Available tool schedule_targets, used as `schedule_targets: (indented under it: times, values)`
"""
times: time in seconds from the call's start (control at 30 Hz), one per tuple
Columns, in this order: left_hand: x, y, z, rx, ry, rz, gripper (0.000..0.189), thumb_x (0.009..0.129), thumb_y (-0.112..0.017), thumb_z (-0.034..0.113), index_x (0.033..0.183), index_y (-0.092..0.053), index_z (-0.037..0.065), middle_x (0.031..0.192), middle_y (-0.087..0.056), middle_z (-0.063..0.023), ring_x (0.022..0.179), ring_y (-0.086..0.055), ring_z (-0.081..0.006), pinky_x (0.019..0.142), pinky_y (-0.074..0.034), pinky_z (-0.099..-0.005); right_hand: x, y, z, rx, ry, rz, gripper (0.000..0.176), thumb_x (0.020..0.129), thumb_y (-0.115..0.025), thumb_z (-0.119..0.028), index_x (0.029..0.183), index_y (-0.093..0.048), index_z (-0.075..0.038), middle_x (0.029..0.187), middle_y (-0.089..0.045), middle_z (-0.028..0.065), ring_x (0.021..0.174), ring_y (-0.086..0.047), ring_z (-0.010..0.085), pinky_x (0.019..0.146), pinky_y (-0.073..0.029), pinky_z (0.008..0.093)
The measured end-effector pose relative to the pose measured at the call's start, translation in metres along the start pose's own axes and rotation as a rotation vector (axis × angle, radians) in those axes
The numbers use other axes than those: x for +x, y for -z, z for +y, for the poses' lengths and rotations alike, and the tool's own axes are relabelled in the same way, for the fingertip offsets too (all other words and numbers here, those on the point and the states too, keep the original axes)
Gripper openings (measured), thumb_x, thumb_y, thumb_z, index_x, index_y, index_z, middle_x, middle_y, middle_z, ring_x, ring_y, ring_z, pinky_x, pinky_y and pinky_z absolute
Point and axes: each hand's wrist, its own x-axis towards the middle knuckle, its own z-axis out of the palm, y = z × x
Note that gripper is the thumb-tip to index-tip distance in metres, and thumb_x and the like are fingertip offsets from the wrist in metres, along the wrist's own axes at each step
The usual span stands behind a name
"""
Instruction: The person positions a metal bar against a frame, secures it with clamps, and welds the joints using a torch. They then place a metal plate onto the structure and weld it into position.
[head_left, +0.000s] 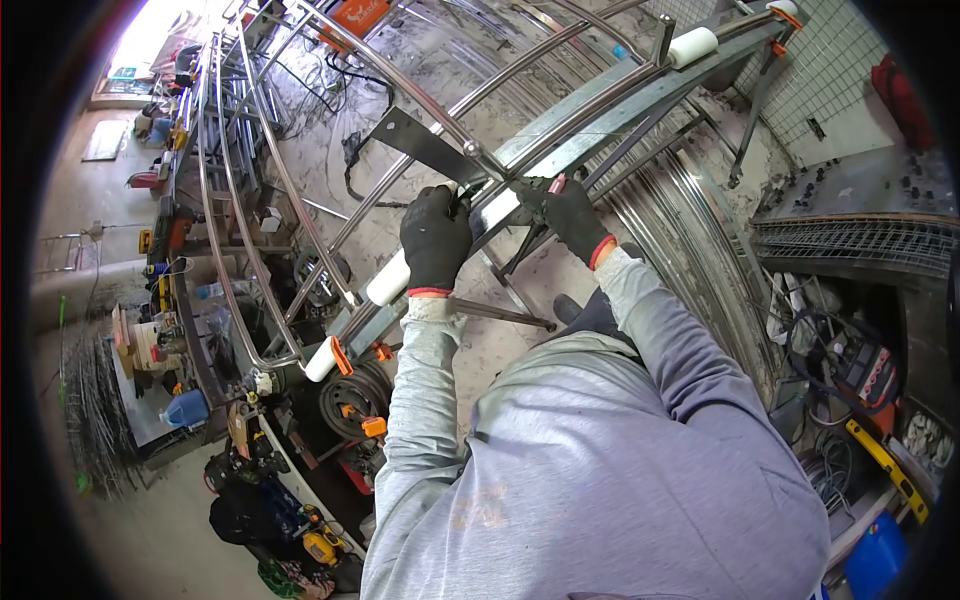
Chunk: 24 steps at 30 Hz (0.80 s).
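Observation:
Both my hands wear black gloves with red cuffs and work at a joint of a shiny metal tube frame [540,165]. My left hand [436,240] is closed beside the tubes, its fingers curled; what lies in them is hidden. Just beyond it, a dark flat metal plate [425,145] slants up from the joint. My right hand [575,220] is closed at the other side of the joint, with the pinkish end of a small stick-like thing [557,184] showing at its fingers. Under the frame runs a grey metal beam [635,100] bearing white sleeves [390,278].
Orange clamps [341,356] sit at the beam's end. Long metal tubes [690,240] lie on the floor to the right. A curved tube frame [225,200] stands at the left. A yellow spirit level [886,470] and a blue container [876,558] are at the lower right.

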Motion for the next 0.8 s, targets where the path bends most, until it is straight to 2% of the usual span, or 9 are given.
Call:
schedule_targets:
  times: [0.13, 0.23, 0.33, 0.43, 0.53, 0.6, 0.8]
  values:
    - [0.001, 0.001, 0.002, -0.015, 0.001, -0.007, 0.017, 0.09, -0.072, 0.023, 0.094, -0.07, 0.007, 0.091, -0.067, -0.0144, 0.088, -0.066, -0.0372, 0.078, -0.051, -0.0489, -0.003, -0.002, -0.008, -0.041, 0.006, 0.006, 0.034, 0.087, -0.082, -0.031, 0.079, -0.077, 0.002, 0.069, -0.07, 0.0024, 0.059, -0.056, 0.0078, 0.055, -0.043, 0.0285]
    - [0.001, 0.002, 0.001, -0.025, 0.0, -0.018, 0.017, 0.09, -0.072, 0.023, 0.095, -0.07, 0.007, 0.092, -0.067, -0.0143, 0.089, -0.066, -0.0372, 0.079, -0.051, -0.0491, -0.014, -0.004, -0.018, 0.078, 0.014, -0.042, 0.031, 0.088, -0.081, -0.029, 0.08, -0.078, 0.001, 0.071, -0.073, 0.0039, 0.06, -0.059, 0.0086, 0.055, -0.045, 0.0279]
    - [0.002, 0.0, 0.0, -0.022, -0.008, -0.018, 0.016, 0.09, -0.071, 0.022, 0.095, -0.07, 0.007, 0.094, -0.068, -0.0146, 0.089, -0.067, -0.0375, 0.08, -0.051, -0.0495, -0.021, -0.004, -0.029, 0.075, 0.01, -0.072, 0.03, 0.091, -0.079, -0.028, 0.086, -0.078, 0.002, 0.072, -0.075, 0.007, 0.06, -0.062, 0.0099, 0.054, -0.048, 0.0285]
    - [0.001, -0.004, -0.004, -0.041, -0.017, 0.002, 0.019, 0.091, -0.072, 0.023, 0.09, -0.067, 0.005, 0.088, -0.064, -0.0158, 0.087, -0.064, -0.039, 0.076, -0.049, -0.0498, -0.017, -0.002, -0.023, 0.064, 0.023, -0.093, 0.029, 0.092, -0.078, -0.027, 0.088, -0.078, 0.002, 0.072, -0.075, 0.0076, 0.059, -0.062, 0.0103, 0.054, -0.048, 0.0289]
    - [0.001, -0.005, -0.005, -0.04, -0.059, 0.032, 0.017, 0.092, -0.071, 0.022, 0.091, -0.067, 0.005, 0.089, -0.064, -0.016, 0.088, -0.064, -0.0391, 0.076, -0.049, -0.0499, -0.008, -0.003, -0.01, 0.121, 0.054, -0.109, 0.028, 0.093, -0.078, -0.027, 0.089, -0.079, 0.001, 0.071, -0.073, 0.0054, 0.06, -0.059, 0.009, 0.054, -0.046, 0.0295]
    - [0.0, -0.005, -0.003, -0.013, -0.03, -0.007, 0.011, 0.089, -0.069, 0.018, 0.092, -0.068, 0.008, 0.095, -0.068, -0.0162, 0.091, -0.067, -0.039, 0.08, -0.051, -0.0505, -0.004, -0.003, -0.004, 0.129, 0.073, -0.092, 0.028, 0.093, -0.078, -0.027, 0.09, -0.079, 0.001, 0.071, -0.073, 0.0041, 0.06, -0.057, 0.0083, 0.054, -0.045, 0.0298]
    - [0.0, -0.005, -0.003, 0.014, -0.039, -0.009, 0.01, 0.09, -0.067, 0.018, 0.094, -0.069, 0.009, 0.096, -0.068, -0.0161, 0.091, -0.067, -0.039, 0.08, -0.052, -0.0505, 0.003, -0.001, 0.001, 0.046, 0.034, -0.077, 0.027, 0.093, -0.079, -0.027, 0.09, -0.079, 0.0, 0.072, -0.07, 0.0009, 0.06, -0.054, 0.0073, 0.054, -0.043, 0.0301]
